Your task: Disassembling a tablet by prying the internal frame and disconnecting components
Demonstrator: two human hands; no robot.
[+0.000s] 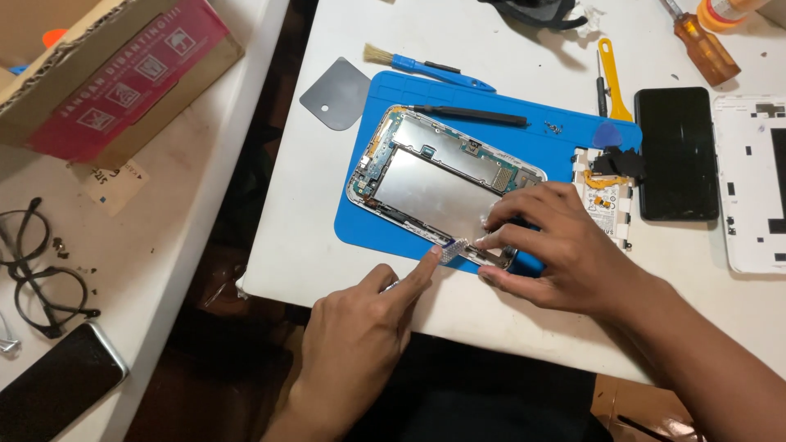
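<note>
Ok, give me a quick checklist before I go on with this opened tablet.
1. Tablet lies flat on the blue mat: ok.
2. Right hand steadies its lower corner: ok.
3. Left hand fingertip on the small part at the edge: ok.
4. Whether that part is free: cannot tell.
5. Loose screws kept on the mat: ok.
6. Black tool and brush within reach: ok.

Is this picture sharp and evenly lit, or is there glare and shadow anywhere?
Head view: mostly sharp; soft glare on the metal plate of the opened phone; the gap between the tables is dark; the right hand casts a slight shadow on the blue mat; the left hand is dimmer.
</note>
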